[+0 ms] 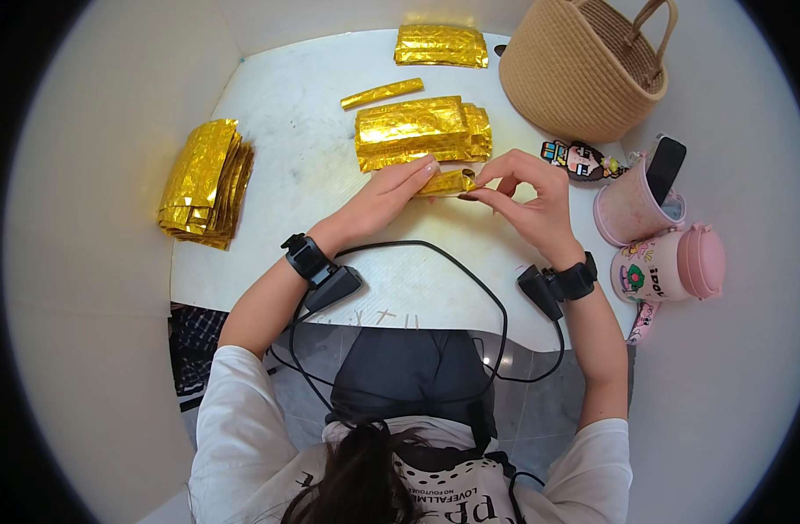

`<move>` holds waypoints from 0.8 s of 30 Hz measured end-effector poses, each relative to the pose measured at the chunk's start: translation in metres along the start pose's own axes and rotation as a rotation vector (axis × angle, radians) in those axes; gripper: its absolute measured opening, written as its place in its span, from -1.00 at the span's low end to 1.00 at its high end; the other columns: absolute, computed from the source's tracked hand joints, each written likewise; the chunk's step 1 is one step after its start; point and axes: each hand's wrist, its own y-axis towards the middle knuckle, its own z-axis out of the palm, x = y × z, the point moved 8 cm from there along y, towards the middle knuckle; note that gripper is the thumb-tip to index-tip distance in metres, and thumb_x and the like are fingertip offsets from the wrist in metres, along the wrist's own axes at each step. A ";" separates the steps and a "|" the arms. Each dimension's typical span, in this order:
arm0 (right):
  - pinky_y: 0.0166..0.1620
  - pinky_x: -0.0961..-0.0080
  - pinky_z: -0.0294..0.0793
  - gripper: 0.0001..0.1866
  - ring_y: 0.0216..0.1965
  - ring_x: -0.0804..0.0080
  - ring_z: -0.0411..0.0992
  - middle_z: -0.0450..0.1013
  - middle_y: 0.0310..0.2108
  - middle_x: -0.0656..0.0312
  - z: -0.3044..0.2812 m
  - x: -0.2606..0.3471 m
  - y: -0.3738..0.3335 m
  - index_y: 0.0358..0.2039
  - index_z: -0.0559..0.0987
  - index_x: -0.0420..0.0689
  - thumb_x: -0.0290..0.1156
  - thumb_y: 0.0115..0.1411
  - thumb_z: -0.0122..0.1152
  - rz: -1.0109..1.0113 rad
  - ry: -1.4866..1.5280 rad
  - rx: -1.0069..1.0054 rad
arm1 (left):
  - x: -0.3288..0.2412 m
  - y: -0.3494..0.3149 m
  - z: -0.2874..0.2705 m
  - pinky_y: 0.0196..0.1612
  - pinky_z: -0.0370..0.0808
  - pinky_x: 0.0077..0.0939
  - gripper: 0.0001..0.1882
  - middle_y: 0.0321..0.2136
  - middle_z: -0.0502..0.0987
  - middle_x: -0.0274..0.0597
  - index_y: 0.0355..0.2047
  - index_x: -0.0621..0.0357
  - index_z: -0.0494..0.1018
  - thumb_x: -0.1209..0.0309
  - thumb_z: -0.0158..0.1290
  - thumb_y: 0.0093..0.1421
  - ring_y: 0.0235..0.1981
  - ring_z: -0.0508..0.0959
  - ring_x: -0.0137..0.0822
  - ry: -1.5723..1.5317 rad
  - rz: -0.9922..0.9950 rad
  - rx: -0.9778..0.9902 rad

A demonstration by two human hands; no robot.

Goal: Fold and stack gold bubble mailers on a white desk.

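Observation:
In the middle of the table, a sheet of shiny gold foil paper (446, 183) is curled into a short tube with its open end toward the right. My left hand (384, 194) is closed over the left part of the tube, its fingers partly hidden. Thumb and fingers of my right hand (533, 198) pinch the tube's right end. Just beyond my hands lies a stack of gold foil sheets (413, 131). Behind that stack rests a narrow finished-looking gold roll (382, 93), lying slightly aslant.
A thick gold foil pile (203, 183) sits at the left edge, a smaller pile (441, 45) at the back. On the right are a woven basket (557, 74), a cartoon figure (579, 160), a pink holder (625, 210) with a phone (666, 168), and a pink-lidded cup (658, 269). A black cable (470, 272) loops near me.

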 end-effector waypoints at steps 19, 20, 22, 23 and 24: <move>-0.59 0.69 0.22 -0.87 -0.68 0.66 0.31 0.49 -0.51 0.34 -0.003 -0.006 0.000 -0.46 0.59 -0.15 -0.45 -0.04 0.37 0.020 -0.062 -0.023 | -0.018 -0.004 0.008 -0.29 0.33 -0.55 -0.64 -0.44 0.44 -0.29 -0.03 0.28 0.37 0.33 0.04 0.23 -0.40 0.35 -0.49 0.136 0.052 0.115; -0.59 0.70 0.22 -0.87 -0.69 0.66 0.30 0.49 -0.51 0.34 -0.004 -0.009 0.000 -0.47 0.58 -0.15 -0.45 -0.04 0.37 0.042 -0.038 -0.038 | -0.019 -0.005 0.008 -0.29 0.33 -0.55 -0.64 -0.44 0.44 -0.29 -0.03 0.28 0.37 0.33 0.04 0.23 -0.40 0.35 -0.49 0.137 0.053 0.115; -0.59 0.70 0.22 -0.87 -0.69 0.66 0.30 0.49 -0.51 0.34 -0.004 -0.013 -0.001 -0.48 0.58 -0.15 -0.45 -0.04 0.37 0.064 -0.015 -0.053 | -0.025 -0.006 0.007 -0.38 0.31 -0.58 -0.63 -0.49 0.41 -0.33 -0.01 0.26 0.37 0.31 0.02 0.25 -0.46 0.32 -0.52 0.146 0.110 0.099; -0.59 0.71 0.21 -0.86 -0.69 0.67 0.30 0.49 -0.51 0.35 -0.006 -0.014 -0.001 -0.48 0.58 -0.15 -0.44 -0.05 0.38 0.049 -0.004 -0.078 | -0.024 -0.005 0.008 -0.38 0.31 -0.58 -0.63 -0.49 0.41 -0.33 -0.01 0.26 0.37 0.31 0.02 0.25 -0.46 0.32 -0.52 0.145 0.111 0.100; -0.59 0.72 0.21 -0.85 -0.69 0.69 0.30 0.49 -0.51 0.36 -0.008 -0.013 -0.001 -0.48 0.58 -0.15 -0.44 -0.06 0.40 0.034 0.006 -0.103 | -0.025 -0.005 0.010 -0.41 0.28 -0.61 -0.63 -0.50 0.38 -0.36 0.01 0.24 0.36 0.30 0.02 0.26 -0.49 0.30 -0.55 0.130 0.134 0.105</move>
